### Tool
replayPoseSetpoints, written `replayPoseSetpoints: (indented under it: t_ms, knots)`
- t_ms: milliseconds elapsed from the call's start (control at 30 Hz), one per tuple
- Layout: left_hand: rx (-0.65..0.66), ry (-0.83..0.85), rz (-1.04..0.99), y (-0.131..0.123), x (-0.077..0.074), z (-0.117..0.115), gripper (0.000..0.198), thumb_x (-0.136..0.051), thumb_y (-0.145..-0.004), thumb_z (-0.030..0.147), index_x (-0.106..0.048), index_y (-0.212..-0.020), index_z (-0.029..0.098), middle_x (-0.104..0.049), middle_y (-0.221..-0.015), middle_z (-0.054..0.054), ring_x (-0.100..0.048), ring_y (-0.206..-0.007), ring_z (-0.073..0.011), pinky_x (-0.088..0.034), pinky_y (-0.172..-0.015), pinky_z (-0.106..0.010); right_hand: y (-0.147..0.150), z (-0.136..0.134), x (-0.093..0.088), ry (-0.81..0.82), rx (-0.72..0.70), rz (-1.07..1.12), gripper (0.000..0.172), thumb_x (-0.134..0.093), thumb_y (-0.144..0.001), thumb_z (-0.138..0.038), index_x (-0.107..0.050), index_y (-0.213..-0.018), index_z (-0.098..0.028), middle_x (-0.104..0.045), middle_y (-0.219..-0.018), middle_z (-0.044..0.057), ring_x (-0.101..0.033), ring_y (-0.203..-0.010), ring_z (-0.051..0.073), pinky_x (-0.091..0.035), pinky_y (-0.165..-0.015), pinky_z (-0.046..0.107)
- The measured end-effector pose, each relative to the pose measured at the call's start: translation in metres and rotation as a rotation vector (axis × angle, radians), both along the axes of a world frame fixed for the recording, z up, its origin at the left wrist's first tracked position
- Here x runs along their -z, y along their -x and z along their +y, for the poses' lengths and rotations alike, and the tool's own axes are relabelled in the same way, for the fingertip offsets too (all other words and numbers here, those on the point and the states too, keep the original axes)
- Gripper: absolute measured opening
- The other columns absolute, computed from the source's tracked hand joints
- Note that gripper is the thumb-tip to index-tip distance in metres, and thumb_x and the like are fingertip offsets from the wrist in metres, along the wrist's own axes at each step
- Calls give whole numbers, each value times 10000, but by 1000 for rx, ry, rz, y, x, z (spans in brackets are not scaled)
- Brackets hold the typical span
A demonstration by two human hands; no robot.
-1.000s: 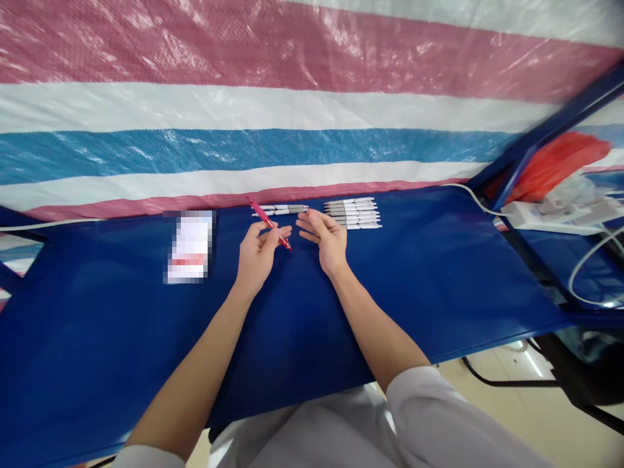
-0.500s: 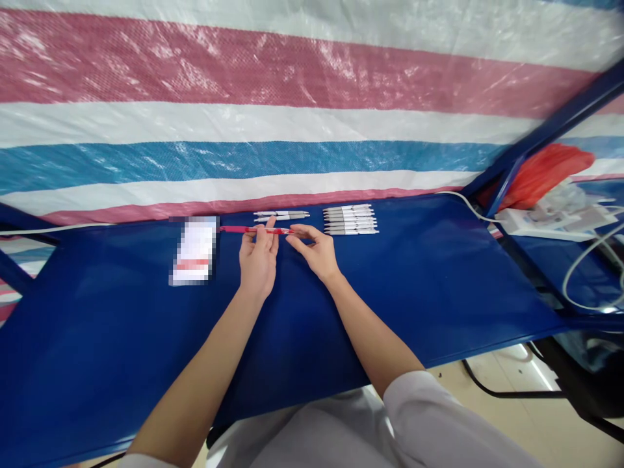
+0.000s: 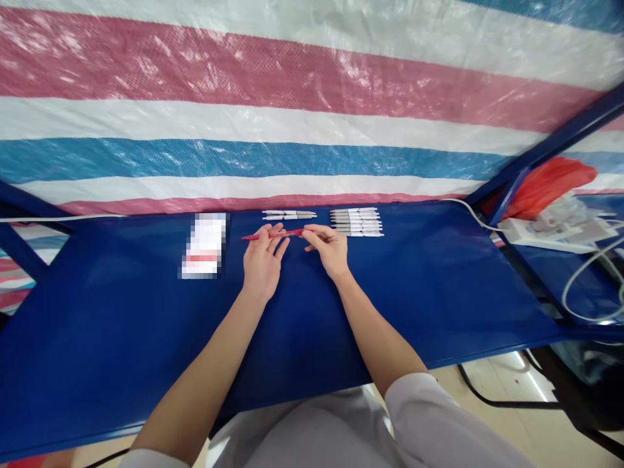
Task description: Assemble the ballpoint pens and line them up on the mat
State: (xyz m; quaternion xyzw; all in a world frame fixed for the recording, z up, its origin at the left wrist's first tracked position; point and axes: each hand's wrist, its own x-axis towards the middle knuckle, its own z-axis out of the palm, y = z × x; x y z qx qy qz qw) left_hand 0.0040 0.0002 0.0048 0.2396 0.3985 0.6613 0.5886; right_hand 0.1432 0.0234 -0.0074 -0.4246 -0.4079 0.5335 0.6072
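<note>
A slim red pen [image 3: 293, 233] is held level above the far part of the blue table [image 3: 312, 312], its left end dipping slightly. My right hand [image 3: 331, 250] pinches its right end between thumb and fingers. Around the middle and left part of the pen is my left hand [image 3: 260, 263], palm up, supporting it with loosely bent, partly spread fingers. Just behind my hands lie a few white and grey pens [image 3: 290, 214]. Beyond my right hand, several more white and grey pens [image 3: 358, 222] lie in a stacked row.
Left of my hands lies a white sheet or card, blurred out [image 3: 205, 244], with a red band. A striped plastic sheet [image 3: 292, 159] hangs behind the table. At right are a white power strip [image 3: 550, 234], cables, a red bag [image 3: 556, 185] and a blue metal frame [image 3: 550, 136].
The red pen has tilted, its left end now lower, and sits farther right within my left hand. My left fingers have spread more. The view has shifted slightly.
</note>
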Motion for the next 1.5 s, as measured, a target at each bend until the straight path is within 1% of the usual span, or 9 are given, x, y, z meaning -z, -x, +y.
replayPoseSetpoints:
  t_ms: [367, 533, 600, 700, 767, 900, 1033, 1167, 1500]
  knots:
    - [119, -35, 106, 4, 0, -1, 322, -592, -903, 540, -674, -1016, 249, -657, -1283, -71, -570, -1266, -248, -486, -1035, -445, 18, 0, -8, 79, 40, 271, 296, -761, -731, -419, -669, -950, -242, -766, -1007, 11, -738, -928, 169, -614, -739, 278]
    - [96, -204, 732, 25, -2, 3, 349, -586, -907, 495, -712, -1111, 241, -685, -1215, -72, -596, -1198, -264, -438, -1064, -424, 13, 14, -9, 57, 166, 511, 237, -669, -818, -429, -604, -1000, -292, -722, -987, -38, -723, -916, 131, -590, -885, 348]
    - [58, -351, 977, 35, 0, 6, 329, -612, -891, 447, -719, -1124, 241, -669, -1248, -84, -552, -1247, -286, -349, -1134, -453, 8, 21, -8, 38, 207, 622, 155, -619, -856, -420, -596, -968, -317, -682, -898, -79, -694, -785, 83, -571, -938, 349]
    - [120, -443, 1192, 43, 7, 10, 307, -663, -836, 383, -735, -1106, 256, -643, -1302, -95, -482, -1323, -353, -223, -1182, -538, 2, 24, -7, 4, 233, 754, 87, -559, -897, -377, -597, -846, -317, -600, -746, -111, -568, -585, 55, -533, -1005, 328]
    - [152, -459, 1250, 44, 13, 12, 299, -674, -814, 333, -741, -1099, 269, -638, -1316, -94, -457, -1348, -379, -163, -1194, -572, 1, 23, -5, -28, 230, 822, 95, -568, -894, -347, -601, -809, -320, -560, -691, -113, -493, -524, 61, -540, -970, 302]
    - [142, -488, 1365, 42, 21, 12, 340, -673, -798, 289, -735, -1132, 285, -631, -1333, -89, -458, -1353, -381, -157, -1199, -582, 4, 18, 1, -127, 167, 898, 37, -602, -878, -349, -603, -849, -326, -481, -642, -92, -407, -493, 79, -537, -681, 251]
    - [169, -514, 1727, 40, 22, 11, 413, -555, -895, 332, -663, -1277, 217, -579, -1403, -129, -459, -1360, -365, -226, -1176, -586, 4, 20, 5, -158, 104, 1030, 173, -514, -924, -400, -547, -818, -268, -369, -613, -78, -347, -496, 96, -421, -528, 247]
    - [200, -540, 1962, 39, 24, 10, 475, -488, -948, 402, -595, -1362, 194, -513, -1466, -151, -442, -1374, -371, -234, -1165, -606, 0, 26, 5, -171, 98, 1148, 298, -441, -939, -407, -405, -696, -237, -287, -607, -75, -296, -506, 110, -356, -503, 264]
    - [225, -530, 2062, 40, 28, 11, 528, -478, -952, 468, -555, -1405, 208, -443, -1519, -155, -408, -1395, -391, -235, -1155, -620, 0, 30, 9, -204, 118, 1106, 321, -485, -840, -323, -232, -664, -234, -189, -618, -77, -219, -530, 115, -322, -516, 283]
